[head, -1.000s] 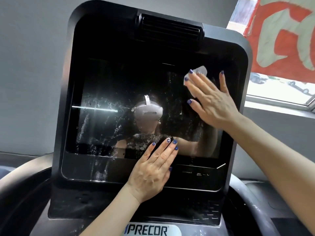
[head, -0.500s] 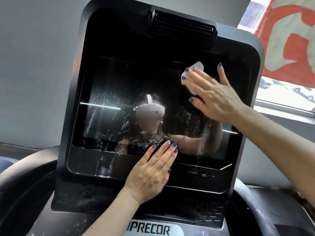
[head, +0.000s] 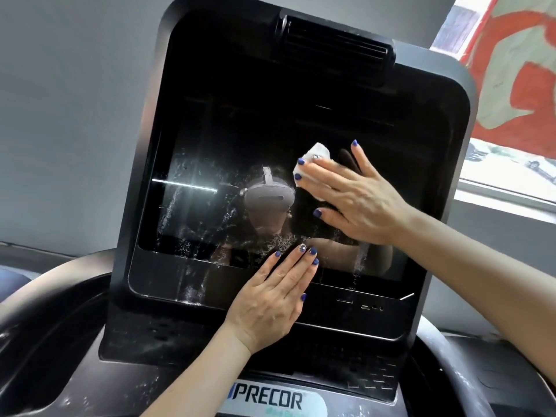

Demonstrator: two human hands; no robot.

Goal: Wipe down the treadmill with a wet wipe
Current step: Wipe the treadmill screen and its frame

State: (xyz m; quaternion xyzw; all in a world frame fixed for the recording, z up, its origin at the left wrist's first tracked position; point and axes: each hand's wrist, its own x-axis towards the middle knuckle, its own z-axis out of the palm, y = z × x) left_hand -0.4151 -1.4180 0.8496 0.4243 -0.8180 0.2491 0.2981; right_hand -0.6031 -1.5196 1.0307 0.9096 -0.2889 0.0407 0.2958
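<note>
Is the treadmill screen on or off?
Off: the screen is black and shows only reflections and wet streaks.

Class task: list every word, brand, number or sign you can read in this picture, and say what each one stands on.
"PRECOR": brand name on the pale badge below the treadmill console.
Greenish print under the brand name on that badge: too blurred to read.
Large pale shapes on the red banner at the window: cut off, not readable.
</note>
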